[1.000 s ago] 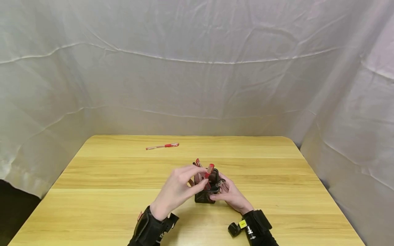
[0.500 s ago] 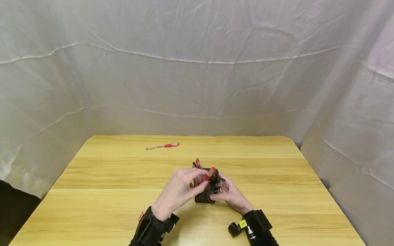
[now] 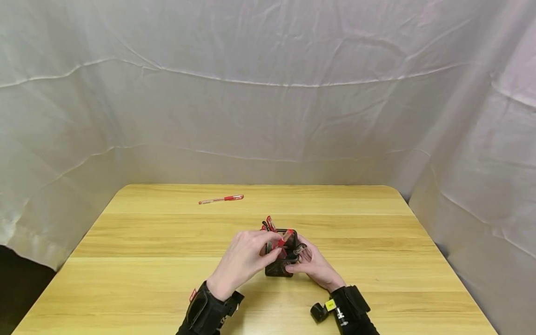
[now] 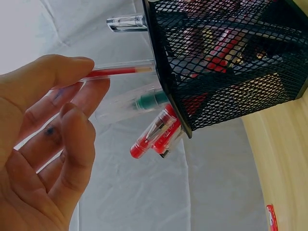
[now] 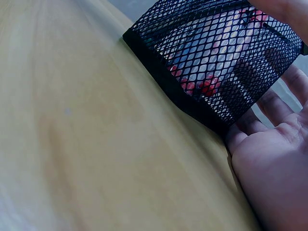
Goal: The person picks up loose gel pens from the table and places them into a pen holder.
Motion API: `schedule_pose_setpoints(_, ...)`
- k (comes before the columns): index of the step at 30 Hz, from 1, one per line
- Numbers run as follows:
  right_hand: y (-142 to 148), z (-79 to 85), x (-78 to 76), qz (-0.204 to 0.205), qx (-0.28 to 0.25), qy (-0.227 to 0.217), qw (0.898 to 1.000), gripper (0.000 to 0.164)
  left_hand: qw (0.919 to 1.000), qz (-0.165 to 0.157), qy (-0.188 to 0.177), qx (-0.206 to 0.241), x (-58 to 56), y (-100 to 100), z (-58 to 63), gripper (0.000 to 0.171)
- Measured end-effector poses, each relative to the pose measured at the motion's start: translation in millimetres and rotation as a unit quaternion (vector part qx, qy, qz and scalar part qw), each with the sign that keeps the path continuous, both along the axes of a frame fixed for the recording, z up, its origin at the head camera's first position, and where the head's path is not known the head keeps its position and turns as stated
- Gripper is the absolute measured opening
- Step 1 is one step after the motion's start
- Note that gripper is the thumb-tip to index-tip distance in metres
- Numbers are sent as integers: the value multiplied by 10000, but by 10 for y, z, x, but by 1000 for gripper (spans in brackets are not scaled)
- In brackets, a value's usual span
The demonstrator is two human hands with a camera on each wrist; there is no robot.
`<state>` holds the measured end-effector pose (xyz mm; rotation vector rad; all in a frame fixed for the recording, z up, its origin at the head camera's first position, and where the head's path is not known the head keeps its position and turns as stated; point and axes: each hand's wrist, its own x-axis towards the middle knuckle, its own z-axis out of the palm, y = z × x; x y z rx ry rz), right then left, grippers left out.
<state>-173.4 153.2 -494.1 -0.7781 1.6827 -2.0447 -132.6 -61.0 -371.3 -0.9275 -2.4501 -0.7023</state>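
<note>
A black mesh pen holder point(image 3: 279, 268) stands on the table in front of me. My right hand point(image 3: 317, 267) grips it from the right side, thumb on its front and fingers around the mesh point(image 5: 211, 53). Between thumb and index finger, my left hand point(image 3: 243, 256) pinches a clear-barrelled red pen point(image 4: 120, 71), which reaches past the rim into the holder. Other pens stick out beside it, among them red-capped pens point(image 4: 154, 134), a pen with a green part point(image 4: 149, 99) and a clear-capped pen point(image 4: 126, 22). Through the mesh, red pen ends point(image 5: 210, 86) show near the bottom.
One red pen point(image 3: 221, 199) lies on the wooden table point(image 3: 356, 223) toward its far left. Pale grey cloth point(image 3: 268, 116) hangs behind the table and along both sides. Each wrist wears a black strap with a camera point(image 3: 319, 312).
The red pen in my left hand has sunk slightly and leans more to the right, the hand moving down a little with it. My right hand and the holder stay put.
</note>
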Motion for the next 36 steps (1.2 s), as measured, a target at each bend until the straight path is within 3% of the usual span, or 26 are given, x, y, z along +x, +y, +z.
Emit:
schedule_pose_setpoints(7, -8, 2, -9, 83, -85, 83, 9999, 75, 9989, 207, -316, -275, 8, -20, 11, 13)
schedule_pose_setpoints(11, -10, -2, -15, 121, -242, 193, 9994, 76, 9970, 167, -751, 123, -18, -112, 27, 10)
schedule_pose_setpoints(14, -7, 7, -2, 40, -256, 174, 9995, 78, 9910, 294, -1185, 549, -92, -247, -3, 12)
schedule_pose_setpoints(21, 23, 42, 50, -261, 225, -648, 9973, 89, 9641, 1383, -1889, 1256, -450, -631, -274, 15)
schedule_pose_setpoints(24, 22, 27, 32, -292, 221, -603, 9975, 87, 9554, 1657, -2085, 1277, -649, -771, -418, 24)
schedule_pose_setpoints(26, 13, 13, 15, -265, 153, -502, 9983, 86, 9491, 1859, -2262, 1164, -779, -853, -489, 32)
schedule_pose_setpoints(31, -9, -5, 22, -252, 148, -451, 9986, 87, 9418, 2233, -2469, 469, -1062, -1052, -642, 50)
schedule_pose_setpoints(36, -36, -30, 5, -112, -20, -154, 9998, 83, 9437, 2394, -2272, -208, -1215, -1189, -772, 53)
